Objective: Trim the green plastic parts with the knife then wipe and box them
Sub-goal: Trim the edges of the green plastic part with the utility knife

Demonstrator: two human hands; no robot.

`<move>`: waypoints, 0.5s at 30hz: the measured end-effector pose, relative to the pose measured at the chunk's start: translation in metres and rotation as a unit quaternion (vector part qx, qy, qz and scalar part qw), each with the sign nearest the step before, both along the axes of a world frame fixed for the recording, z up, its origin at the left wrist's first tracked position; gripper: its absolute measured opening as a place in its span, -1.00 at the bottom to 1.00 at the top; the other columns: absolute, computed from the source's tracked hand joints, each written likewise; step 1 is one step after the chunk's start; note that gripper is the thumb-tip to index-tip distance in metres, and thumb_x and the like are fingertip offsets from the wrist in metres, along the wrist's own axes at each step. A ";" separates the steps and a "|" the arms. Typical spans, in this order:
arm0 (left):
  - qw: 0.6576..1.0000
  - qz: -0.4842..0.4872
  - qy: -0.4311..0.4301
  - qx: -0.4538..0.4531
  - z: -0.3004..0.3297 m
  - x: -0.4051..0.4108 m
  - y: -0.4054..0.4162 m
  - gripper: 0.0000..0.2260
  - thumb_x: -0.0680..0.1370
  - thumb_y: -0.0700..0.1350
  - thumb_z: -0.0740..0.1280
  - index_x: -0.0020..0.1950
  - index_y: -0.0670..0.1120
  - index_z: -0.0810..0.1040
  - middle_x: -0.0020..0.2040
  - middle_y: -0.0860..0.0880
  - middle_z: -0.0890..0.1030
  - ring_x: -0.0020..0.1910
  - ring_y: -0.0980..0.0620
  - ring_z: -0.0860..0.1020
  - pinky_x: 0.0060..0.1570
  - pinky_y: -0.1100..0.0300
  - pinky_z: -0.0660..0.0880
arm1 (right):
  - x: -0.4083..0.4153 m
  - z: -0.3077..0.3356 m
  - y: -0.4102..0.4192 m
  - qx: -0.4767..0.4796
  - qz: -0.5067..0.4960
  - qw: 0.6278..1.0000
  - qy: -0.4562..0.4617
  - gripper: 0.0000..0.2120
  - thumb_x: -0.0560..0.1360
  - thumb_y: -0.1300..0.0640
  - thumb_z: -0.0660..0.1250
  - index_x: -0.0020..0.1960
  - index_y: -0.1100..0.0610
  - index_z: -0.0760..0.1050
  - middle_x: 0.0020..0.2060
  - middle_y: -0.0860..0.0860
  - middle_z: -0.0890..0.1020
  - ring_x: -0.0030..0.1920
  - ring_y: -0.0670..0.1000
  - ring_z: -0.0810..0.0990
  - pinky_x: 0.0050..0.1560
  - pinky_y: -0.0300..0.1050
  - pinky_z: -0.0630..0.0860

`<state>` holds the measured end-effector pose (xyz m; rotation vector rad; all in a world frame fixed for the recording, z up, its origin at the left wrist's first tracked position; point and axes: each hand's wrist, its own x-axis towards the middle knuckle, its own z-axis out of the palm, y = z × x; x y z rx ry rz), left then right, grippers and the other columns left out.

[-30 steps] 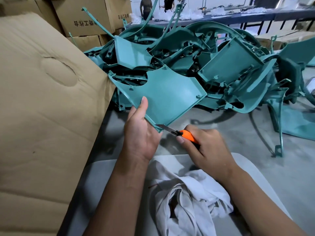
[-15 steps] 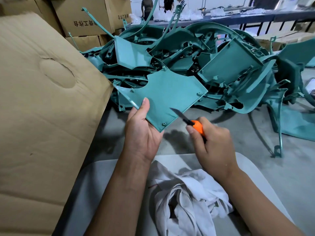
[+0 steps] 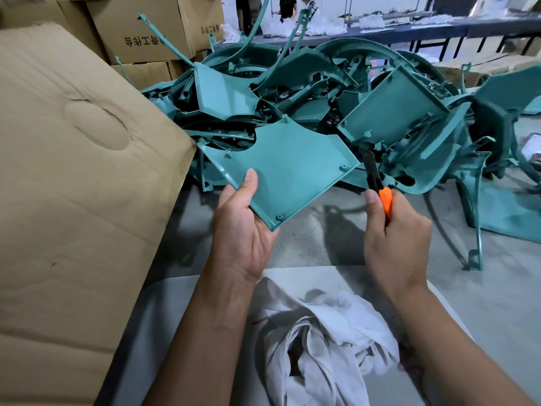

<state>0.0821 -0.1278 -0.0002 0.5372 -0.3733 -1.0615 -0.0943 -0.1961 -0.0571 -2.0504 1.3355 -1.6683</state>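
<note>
My left hand (image 3: 243, 230) grips a flat green plastic panel (image 3: 289, 168) by its lower left edge, thumb on top, tilted up above the table. My right hand (image 3: 395, 241) holds an orange-handled utility knife (image 3: 377, 183) upright, its dark blade extended and pointing up just beside the panel's right corner, not clearly touching it. A white wiping cloth (image 3: 328, 338) lies crumpled on a pale surface near me, between my forearms.
A big heap of green plastic parts (image 3: 351, 92) fills the grey table (image 3: 322, 238) beyond my hands. A large cardboard box flap (image 3: 76, 177) stands on the left. More printed cartons (image 3: 152, 27) sit behind it. People stand far off at a long bench.
The knife left the panel's bottom corner and travelled up along the right edge to its right corner, blade now pointing upward. My left hand turned and raised the panel slightly.
</note>
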 end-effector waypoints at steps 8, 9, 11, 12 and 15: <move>0.993 0.032 -0.071 0.086 -0.015 -0.012 -0.013 -0.81 0.71 -0.21 0.20 0.25 -0.12 0.56 0.18 -0.20 0.70 0.20 -0.22 0.66 0.31 -0.30 0.49 | 0.005 0.003 0.012 -0.041 0.164 0.985 0.035 -0.62 0.71 0.03 0.25 -0.23 -0.18 0.21 -0.51 -0.14 0.31 -0.48 -0.16 0.38 -0.43 -0.41 0.20; 0.993 0.026 -0.072 0.085 -0.016 -0.014 -0.014 -0.81 0.71 -0.21 0.19 0.23 -0.11 0.56 0.18 -0.21 0.69 0.18 -0.22 0.66 0.30 -0.31 0.49 | 0.005 0.003 0.013 -0.037 0.191 0.979 0.065 -0.65 0.69 -0.01 0.26 -0.23 -0.14 0.25 -0.50 -0.16 0.32 -0.47 -0.16 0.38 -0.40 -0.39 0.21; 0.995 0.017 -0.068 0.074 -0.015 -0.016 -0.013 -0.81 0.71 -0.20 0.18 0.20 -0.10 0.57 0.15 -0.20 0.71 0.13 -0.20 0.69 0.25 -0.29 0.53 | 0.007 0.001 0.015 -0.032 0.234 0.966 0.105 -0.70 0.68 -0.08 0.26 -0.20 -0.10 0.30 -0.46 -0.21 0.33 -0.44 -0.17 0.39 -0.35 -0.32 0.22; 0.996 0.017 -0.060 0.066 -0.014 -0.015 -0.013 -0.81 0.71 -0.19 0.18 0.20 -0.09 0.58 0.14 -0.18 0.71 0.12 -0.19 0.69 0.23 -0.28 0.55 | 0.008 0.000 0.015 -0.033 0.251 0.961 0.113 -0.72 0.67 -0.09 0.26 -0.19 -0.11 0.31 -0.45 -0.23 0.34 -0.43 -0.17 0.40 -0.34 -0.30 0.23; 0.999 0.015 -0.023 0.046 -0.010 -0.008 -0.011 -0.80 0.71 -0.17 0.18 0.23 -0.09 0.58 0.18 -0.16 0.70 0.19 -0.17 0.67 0.31 -0.31 0.49 | 0.007 0.000 0.014 -0.030 0.278 0.951 0.130 -0.69 0.66 -0.13 0.26 -0.21 -0.10 0.30 -0.46 -0.19 0.34 -0.44 -0.11 0.40 -0.38 -0.13 0.29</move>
